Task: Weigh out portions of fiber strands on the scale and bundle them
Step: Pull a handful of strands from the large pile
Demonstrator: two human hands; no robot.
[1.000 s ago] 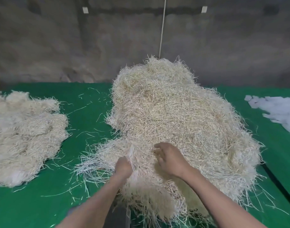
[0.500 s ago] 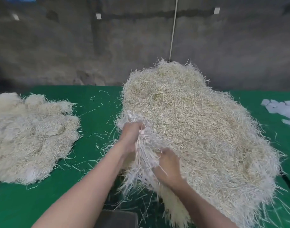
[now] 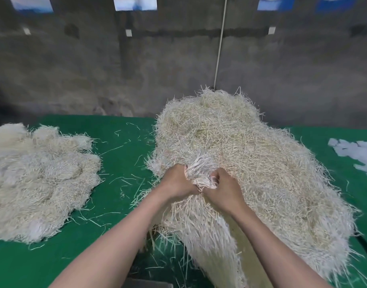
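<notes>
Rough grey concrete wall (image 3: 74, 69) stands behind a green tabletop (image 3: 124, 146). At the left lies a flattened pile of pale fiber strands (image 3: 37, 179), well apart from the work. Stray strands (image 3: 124, 181) are scattered over the green between that pile and the middle. The left hand (image 3: 176, 181) and right hand (image 3: 224, 190) sit close together, knuckles nearly touching, fingers of both curled round one bunch of strands (image 3: 201, 173) whose ends fan up above the fists. The bunch rests against the near left side of the large heap (image 3: 251, 163), which fills the middle and spills over the near edge. White scraps (image 3: 357, 152) lie at the far right.
</notes>
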